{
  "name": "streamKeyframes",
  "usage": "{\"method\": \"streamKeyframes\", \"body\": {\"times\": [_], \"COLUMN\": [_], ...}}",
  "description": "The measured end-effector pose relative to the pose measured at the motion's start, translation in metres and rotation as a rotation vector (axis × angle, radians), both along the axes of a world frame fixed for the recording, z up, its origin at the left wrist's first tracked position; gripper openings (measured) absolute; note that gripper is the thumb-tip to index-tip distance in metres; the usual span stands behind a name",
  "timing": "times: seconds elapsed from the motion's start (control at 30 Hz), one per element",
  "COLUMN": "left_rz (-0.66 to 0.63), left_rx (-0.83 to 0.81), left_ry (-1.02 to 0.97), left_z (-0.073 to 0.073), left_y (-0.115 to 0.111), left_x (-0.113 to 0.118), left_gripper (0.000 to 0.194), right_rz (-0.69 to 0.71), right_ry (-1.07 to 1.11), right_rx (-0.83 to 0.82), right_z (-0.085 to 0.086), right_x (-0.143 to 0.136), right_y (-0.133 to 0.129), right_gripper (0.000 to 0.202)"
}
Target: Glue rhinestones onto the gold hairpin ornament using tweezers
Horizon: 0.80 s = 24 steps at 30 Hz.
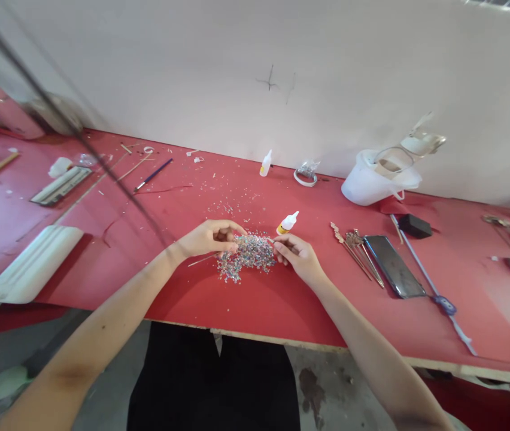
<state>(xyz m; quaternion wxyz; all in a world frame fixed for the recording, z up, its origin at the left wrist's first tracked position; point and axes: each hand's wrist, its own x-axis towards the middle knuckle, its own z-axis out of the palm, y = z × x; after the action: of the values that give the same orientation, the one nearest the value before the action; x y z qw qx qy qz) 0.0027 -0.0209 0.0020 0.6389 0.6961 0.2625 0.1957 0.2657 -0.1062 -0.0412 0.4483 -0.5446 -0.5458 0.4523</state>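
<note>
A heap of tiny multicoloured chips point(252, 254) lies on the red tabletop between my hands. My left hand point(214, 236) is at its left edge, with bent fingers and the thumb close to the chips. A thin stick point(202, 260) sticks out to the left beneath this hand and lines up with the thumb tip; it appears to be held there. On the other side, my right hand point(297, 252) pinches a small, slender piece at the heap's upper right. What that piece is stays too small to make out. Just behind stands a white glue bottle point(287, 224) with a yellow label, tilted.
Ornate hairpins point(357, 248) and a phone point(394, 266) lie right of my right hand. Farther back are a second small bottle point(266, 163), a tape ring point(305, 175) and a white bucket point(372, 179). A paintbrush point(153, 175) and a long white case point(33, 263) lie left.
</note>
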Motion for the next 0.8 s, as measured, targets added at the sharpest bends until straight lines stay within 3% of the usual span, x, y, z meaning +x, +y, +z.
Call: {"method": "streamKeyframes", "body": {"times": [0.63, 0.8], "left_rz": [0.033, 0.178], "left_rx": [-0.011, 0.023], "left_ry": [-0.142, -0.113], "left_z": [0.006, 0.005], "left_y": [-0.013, -0.01], "left_x": [0.003, 0.004], "left_gripper": [0.027, 0.025], "right_rz": [0.069, 0.038], "right_ry": [-0.142, -0.279], "right_rx": [-0.016, 0.035], "right_z": [0.004, 0.006], "right_x": [-0.001, -0.003], "right_y": [-0.005, -0.007], "right_gripper": [0.028, 0.023]}}
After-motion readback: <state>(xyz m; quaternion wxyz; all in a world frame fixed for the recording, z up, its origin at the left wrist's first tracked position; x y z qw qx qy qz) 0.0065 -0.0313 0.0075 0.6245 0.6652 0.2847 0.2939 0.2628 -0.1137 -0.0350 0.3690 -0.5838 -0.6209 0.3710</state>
